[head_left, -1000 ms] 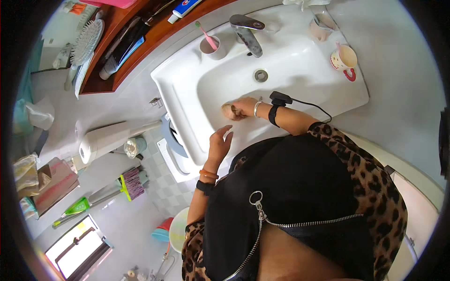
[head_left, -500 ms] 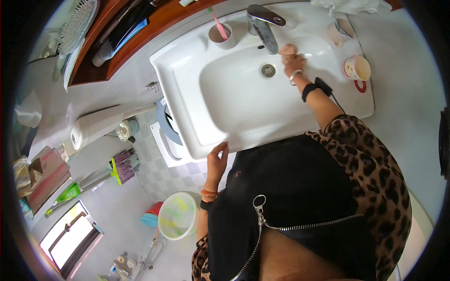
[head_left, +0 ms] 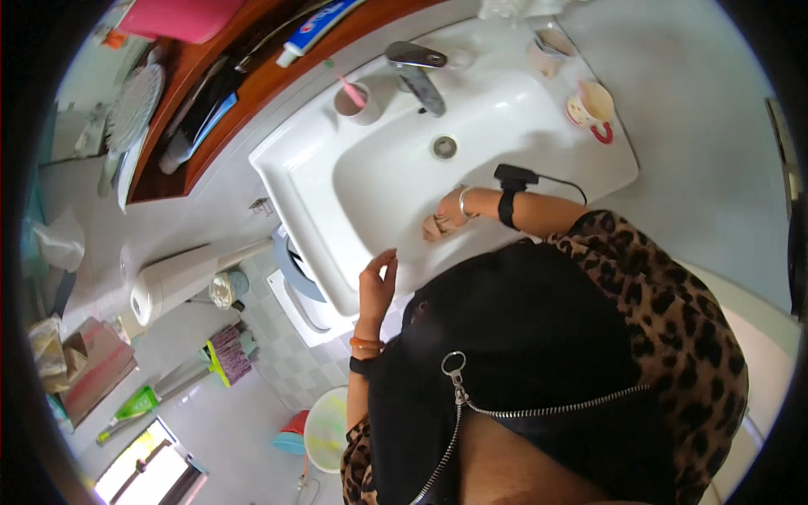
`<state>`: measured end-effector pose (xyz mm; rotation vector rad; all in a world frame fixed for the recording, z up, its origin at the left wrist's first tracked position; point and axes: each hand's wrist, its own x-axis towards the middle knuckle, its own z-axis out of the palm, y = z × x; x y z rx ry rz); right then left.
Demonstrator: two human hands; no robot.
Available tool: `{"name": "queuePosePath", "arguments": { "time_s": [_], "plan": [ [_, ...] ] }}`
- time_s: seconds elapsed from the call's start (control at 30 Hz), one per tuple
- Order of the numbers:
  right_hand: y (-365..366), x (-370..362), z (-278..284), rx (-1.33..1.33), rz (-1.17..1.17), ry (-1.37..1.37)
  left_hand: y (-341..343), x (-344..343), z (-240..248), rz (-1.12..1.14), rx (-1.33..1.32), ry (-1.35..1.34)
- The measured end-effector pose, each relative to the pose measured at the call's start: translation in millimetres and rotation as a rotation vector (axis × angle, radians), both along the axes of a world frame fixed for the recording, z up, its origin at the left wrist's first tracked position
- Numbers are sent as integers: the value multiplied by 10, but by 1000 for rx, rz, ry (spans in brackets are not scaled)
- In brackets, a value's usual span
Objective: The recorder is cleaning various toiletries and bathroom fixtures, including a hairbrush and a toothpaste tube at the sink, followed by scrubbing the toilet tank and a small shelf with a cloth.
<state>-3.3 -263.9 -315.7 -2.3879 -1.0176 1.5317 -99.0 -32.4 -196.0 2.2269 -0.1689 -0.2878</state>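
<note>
In the white washbasin [head_left: 290, 172], my right hand [head_left: 454, 208] is closed on a crumpled tan cloth [head_left: 434, 227]. It presses the cloth to the inner slope at the near side of the bowl. A silver bangle and a black strap with a small black device [head_left: 515, 175] are on that arm. My left hand [head_left: 379, 280] is at the near left rim, fingers loosely bent and apart, holding nothing. Whether it touches the rim I cannot tell. The chrome tap [head_left: 418, 77] and the drain [head_left: 444, 147] lie beyond my right hand.
A cup with a pink toothbrush [head_left: 353, 99] stands on the basin's far left ledge. At the right are a patterned mug [head_left: 589, 107] and another cup [head_left: 549, 59]. A wooden shelf [head_left: 198, 160] holds a toothpaste tube [head_left: 320, 29]. A bucket [head_left: 326, 429] and broom [head_left: 227, 355] stand lower left.
My right hand has moved with the cloth from beside the tap toward the near side of the bowl. The left hand stays by the rim. The whole view has shifted a little.
</note>
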Motion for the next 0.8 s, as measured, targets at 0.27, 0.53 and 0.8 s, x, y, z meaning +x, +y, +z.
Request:
{"name": "queuePosePath", "arguments": {
  "time_s": [0.27,0.53,0.8],
  "plan": [
    [-1983,-395,951,-246,-409,-307,-590,315,117,-139,-41,36],
    [-3135,-1297,816,42,-1146,-965,-2072,889,213,-301,-448,512],
    [-3176,-1460,573,-84,-1195,-1029,-3924,1133,-56,-329,-792,1176]
  ]
}}
